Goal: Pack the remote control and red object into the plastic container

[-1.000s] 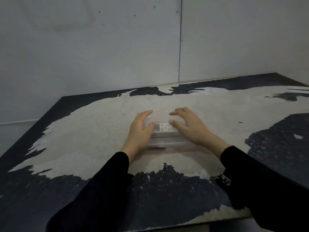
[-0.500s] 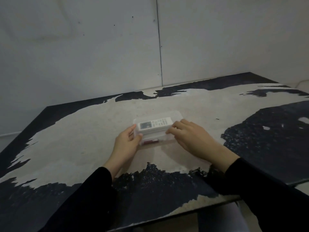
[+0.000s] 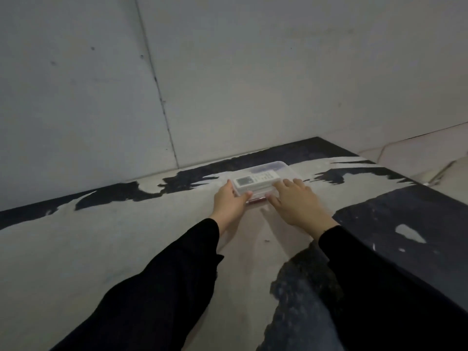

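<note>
A clear plastic container [image 3: 283, 167] sits on the table near its far edge. A white remote control [image 3: 255, 179] with a small screen lies lengthwise inside it. A strip of the red object [image 3: 257, 200] shows through the container's near wall, under the remote. My left hand [image 3: 229, 201] grips the container's left end. My right hand [image 3: 296, 201] rests against its near right side, fingers on the rim.
The table [image 3: 126, 236] has a worn pale top with black patches. A grey wall [image 3: 228, 84] stands just behind the container. The table's right edge [image 3: 417, 184] drops to the floor, where a cable runs.
The container has been slid away from me toward the wall, with both hands still on its ends. My arms are stretched further out and the view has swung left.
</note>
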A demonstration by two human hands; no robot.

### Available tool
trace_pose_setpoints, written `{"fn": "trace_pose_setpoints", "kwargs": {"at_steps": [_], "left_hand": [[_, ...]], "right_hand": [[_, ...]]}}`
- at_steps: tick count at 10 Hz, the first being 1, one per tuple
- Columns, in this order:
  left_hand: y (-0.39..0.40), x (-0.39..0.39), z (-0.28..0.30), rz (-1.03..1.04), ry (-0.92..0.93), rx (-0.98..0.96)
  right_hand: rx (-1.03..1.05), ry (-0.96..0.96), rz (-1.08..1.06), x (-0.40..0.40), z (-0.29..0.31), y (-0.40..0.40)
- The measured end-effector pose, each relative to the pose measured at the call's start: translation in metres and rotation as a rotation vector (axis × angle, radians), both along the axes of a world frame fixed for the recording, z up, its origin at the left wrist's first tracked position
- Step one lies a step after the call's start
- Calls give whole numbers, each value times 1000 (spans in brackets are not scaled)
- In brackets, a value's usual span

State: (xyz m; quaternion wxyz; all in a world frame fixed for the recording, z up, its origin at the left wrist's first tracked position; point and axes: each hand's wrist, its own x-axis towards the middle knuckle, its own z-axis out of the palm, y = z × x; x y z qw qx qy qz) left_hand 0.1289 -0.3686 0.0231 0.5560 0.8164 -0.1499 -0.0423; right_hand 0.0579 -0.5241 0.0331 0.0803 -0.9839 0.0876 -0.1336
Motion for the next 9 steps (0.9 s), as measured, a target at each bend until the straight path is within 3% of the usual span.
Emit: {"fn": "trace_pose_setpoints", "kwargs": {"at_steps": [2, 5, 7, 9], "left_hand": [[-88, 62, -2, -55, 5, -7], [-164, 112, 4, -40, -35, 2], [-178, 129, 4, 9, -13, 84], [-143, 114, 22, -79, -97, 164]], "right_hand": [[30, -26, -73, 58, -5, -77], [135, 95, -120, 118, -1, -147], [104, 118, -220, 137, -3, -153], [45, 135, -239, 133, 0, -149]]}}
